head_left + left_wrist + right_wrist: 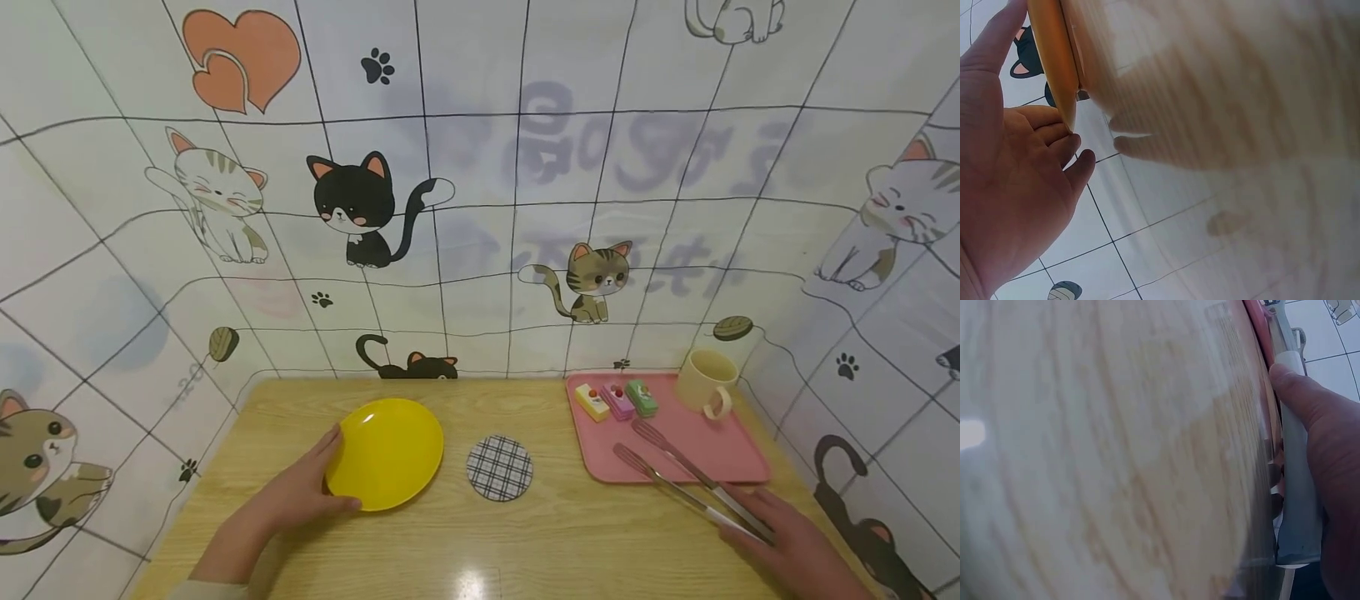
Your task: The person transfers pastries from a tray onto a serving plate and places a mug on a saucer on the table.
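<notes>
Round glossy yellow plate (386,454), left of centre, left hand (303,490) grasping its rim; right hand (797,537), lower right, grips white-handled silver metal tongs (684,494).

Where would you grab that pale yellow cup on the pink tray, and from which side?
Probably by the handle, coming from the near side: the pale yellow cup stands upright with its handle jutting toward the viewer, slightly right, while the patterned wall rises behind it.

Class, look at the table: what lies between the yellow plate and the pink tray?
A round checked coaster lies between the plate and the tray, as the head view shows.
</notes>
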Motion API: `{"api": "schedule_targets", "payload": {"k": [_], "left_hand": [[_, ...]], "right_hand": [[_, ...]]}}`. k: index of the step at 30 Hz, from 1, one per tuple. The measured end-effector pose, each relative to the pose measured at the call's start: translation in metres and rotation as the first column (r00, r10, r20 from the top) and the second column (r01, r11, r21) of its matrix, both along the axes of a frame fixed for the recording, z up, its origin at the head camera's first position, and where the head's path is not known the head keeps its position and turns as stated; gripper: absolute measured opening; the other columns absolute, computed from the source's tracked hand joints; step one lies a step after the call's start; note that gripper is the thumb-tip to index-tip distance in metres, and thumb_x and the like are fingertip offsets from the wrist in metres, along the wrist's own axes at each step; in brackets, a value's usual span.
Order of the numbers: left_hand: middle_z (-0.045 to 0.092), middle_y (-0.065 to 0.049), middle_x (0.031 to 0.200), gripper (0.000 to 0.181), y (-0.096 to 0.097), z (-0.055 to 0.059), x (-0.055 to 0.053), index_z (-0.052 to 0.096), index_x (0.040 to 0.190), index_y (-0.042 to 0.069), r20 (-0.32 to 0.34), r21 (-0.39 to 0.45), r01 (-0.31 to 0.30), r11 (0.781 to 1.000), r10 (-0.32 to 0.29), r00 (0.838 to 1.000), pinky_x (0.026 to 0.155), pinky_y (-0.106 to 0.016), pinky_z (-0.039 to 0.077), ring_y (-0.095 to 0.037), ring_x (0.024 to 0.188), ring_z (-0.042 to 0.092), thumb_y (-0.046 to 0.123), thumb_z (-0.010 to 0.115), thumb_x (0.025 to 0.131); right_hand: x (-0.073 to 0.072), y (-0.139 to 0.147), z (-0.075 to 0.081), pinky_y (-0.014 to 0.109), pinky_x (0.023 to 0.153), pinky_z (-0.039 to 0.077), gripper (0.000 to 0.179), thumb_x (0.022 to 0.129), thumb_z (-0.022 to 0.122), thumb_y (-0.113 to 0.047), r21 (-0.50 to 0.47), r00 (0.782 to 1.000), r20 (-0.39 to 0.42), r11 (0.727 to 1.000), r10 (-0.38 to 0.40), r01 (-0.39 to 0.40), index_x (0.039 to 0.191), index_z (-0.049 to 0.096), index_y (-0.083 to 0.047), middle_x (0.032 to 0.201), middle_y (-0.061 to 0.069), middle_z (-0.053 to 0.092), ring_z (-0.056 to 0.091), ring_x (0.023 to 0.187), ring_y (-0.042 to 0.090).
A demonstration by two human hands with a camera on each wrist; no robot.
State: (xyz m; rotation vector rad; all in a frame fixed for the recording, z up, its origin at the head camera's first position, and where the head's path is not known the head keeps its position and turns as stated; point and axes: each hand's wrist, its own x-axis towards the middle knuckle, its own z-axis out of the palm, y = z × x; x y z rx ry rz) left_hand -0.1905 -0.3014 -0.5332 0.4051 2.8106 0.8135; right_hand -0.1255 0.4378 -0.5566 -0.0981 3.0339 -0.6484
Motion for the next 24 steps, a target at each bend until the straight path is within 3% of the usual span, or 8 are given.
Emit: {"api": "schedule_targets", "payload": {"k": [7, 15, 18, 22, 24], "left_hand": [[0.013, -0.027, 0.182, 0.130, -0.001, -0.002, -0.001, 0.026, 0.172, -0.007, -0.003, -0.017, -0.001, 1.000, 0.001, 1.000, 0.129, -0.067, 0.026, -0.052, 0.163, 0.024, 0.065, 0.090, 0.085], [0.012, -0.028, 0.181, 0.131, 0.000, 0.002, -0.002, 0.025, 0.171, -0.008, 0.021, -0.020, -0.004, 1.000, 0.004, 1.000, 0.129, -0.067, 0.026, -0.053, 0.163, 0.023, 0.063, 0.091, 0.084], [0.013, -0.028, 0.181, 0.131, 0.001, 0.003, -0.002, 0.025, 0.171, -0.008, 0.027, -0.024, -0.003, 1.000, 0.004, 1.000, 0.129, -0.067, 0.026, -0.052, 0.164, 0.023, 0.063, 0.091, 0.084], [0.013, -0.029, 0.181, 0.131, 0.001, 0.004, -0.001, 0.025, 0.171, -0.009, 0.023, -0.028, 0.006, 1.000, -0.006, 1.000, 0.128, -0.068, 0.026, -0.054, 0.163, 0.024, 0.063, 0.091, 0.084], [0.014, -0.029, 0.181, 0.131, 0.001, 0.004, -0.001, 0.026, 0.170, -0.009, 0.022, -0.030, 0.009, 1.000, -0.008, 1.000, 0.128, -0.068, 0.027, -0.054, 0.162, 0.025, 0.063, 0.092, 0.084]], "right_hand": [[0.005, -0.002, -0.002, 0.067, 0.087, 0.060, 0.077, 0.096, 0.083, -0.057, 0.037, 0.998, -0.066, 0.999, 0.000, 0.003, 0.151, 0.067, -0.004, 0.119, 0.009, 0.070, 0.068, 0.106, 0.032], [0.005, -0.013, -0.001, 0.074, 0.094, 0.054, 0.070, 0.098, 0.086, -0.044, -0.001, 0.983, -0.183, 1.000, -0.004, 0.004, 0.149, 0.067, -0.001, 0.138, 0.026, 0.069, 0.066, 0.123, 0.051], [0.005, -0.018, 0.002, 0.074, 0.092, 0.055, 0.067, 0.096, 0.089, -0.038, -0.003, 0.972, -0.237, 1.000, -0.002, 0.002, 0.149, 0.068, -0.002, 0.139, 0.025, 0.069, 0.066, 0.122, 0.050], [0.003, -0.029, 0.009, 0.061, 0.079, 0.058, 0.061, 0.094, 0.092, -0.034, 0.013, 0.960, -0.280, 1.000, 0.011, -0.008, 0.144, 0.072, -0.005, 0.116, 0.012, 0.073, 0.067, 0.099, 0.035], [0.001, -0.034, 0.012, 0.061, 0.076, 0.057, 0.058, 0.093, 0.092, -0.033, 0.020, 0.953, -0.304, 1.000, 0.022, -0.016, 0.141, 0.073, -0.006, 0.109, 0.009, 0.072, 0.066, 0.094, 0.032]]}}
